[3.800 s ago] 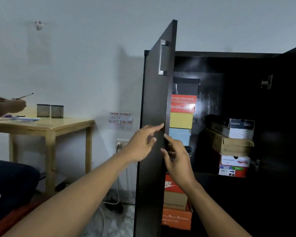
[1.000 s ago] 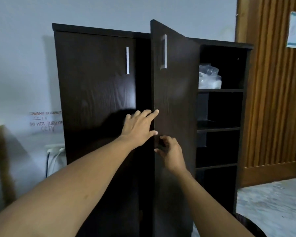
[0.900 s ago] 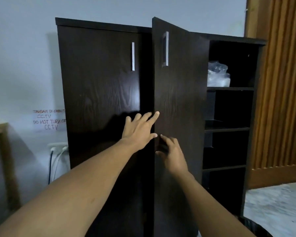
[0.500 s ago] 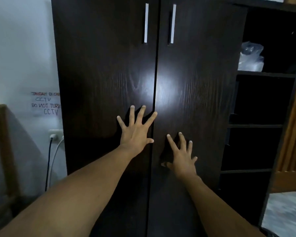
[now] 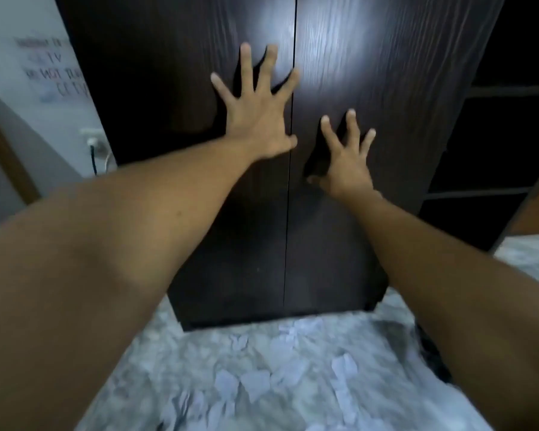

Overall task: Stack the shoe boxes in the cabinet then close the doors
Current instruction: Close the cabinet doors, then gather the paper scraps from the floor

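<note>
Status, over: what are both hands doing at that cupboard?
Left hand flat, fingers spread, on dark wooden cabinet's left door. Right hand likewise on right door. Doors shut; nothing blocking.

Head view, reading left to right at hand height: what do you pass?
wall socket → left door → left hand, flat on that door → right hand, flat on the right door → open shelves
</note>
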### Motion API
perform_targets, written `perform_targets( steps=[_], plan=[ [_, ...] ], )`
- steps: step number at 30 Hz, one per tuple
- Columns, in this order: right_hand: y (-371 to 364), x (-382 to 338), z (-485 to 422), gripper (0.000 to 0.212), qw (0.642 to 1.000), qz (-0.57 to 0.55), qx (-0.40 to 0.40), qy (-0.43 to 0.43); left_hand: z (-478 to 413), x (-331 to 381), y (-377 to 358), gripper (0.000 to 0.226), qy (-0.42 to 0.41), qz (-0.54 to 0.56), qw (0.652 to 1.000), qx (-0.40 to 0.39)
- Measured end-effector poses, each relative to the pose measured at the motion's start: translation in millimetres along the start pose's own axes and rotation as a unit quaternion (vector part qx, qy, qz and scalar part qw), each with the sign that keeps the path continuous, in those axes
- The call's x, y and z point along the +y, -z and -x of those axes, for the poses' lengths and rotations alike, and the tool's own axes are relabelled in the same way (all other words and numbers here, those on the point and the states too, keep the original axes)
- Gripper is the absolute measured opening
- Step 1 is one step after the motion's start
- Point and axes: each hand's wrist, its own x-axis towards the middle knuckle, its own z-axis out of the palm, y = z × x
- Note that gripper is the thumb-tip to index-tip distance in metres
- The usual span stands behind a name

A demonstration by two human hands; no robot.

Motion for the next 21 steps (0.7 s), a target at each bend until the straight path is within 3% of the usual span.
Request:
perform_targets(
  steps=[3,6,8,13,17,21],
  plan=[
    [22,5,7,0.110,0.998,0.006,-0.064,0.024,18,-7,6,0.107,-0.041,0.024,0.997,-0.065],
    [21,28,46,0.097,0.990,0.014,-0.123,0.071,74,-12,-22,0.102,-0.058,0.139,0.976,-0.159],
    [3,54,96,0.088,0.983,0.002,-0.167,0.082,139,-12,-58,0.100,-0.034,0.218,0.951,-0.217],
    [-93,131,268,0.080,0.960,-0.017,-0.274,0.046,364,3,-179,0.094,0.082,0.277,0.904,-0.313],
    [-163,176,400,0.088,0.932,-0.016,-0.362,-0.009,510,4,-223,0.105,0.162,0.238,0.880,-0.377],
    [-218,184,474,0.101,0.920,0.010,-0.388,0.041,590,-4,-248,0.130,0.206,0.169,0.864,-0.427]
  ],
)
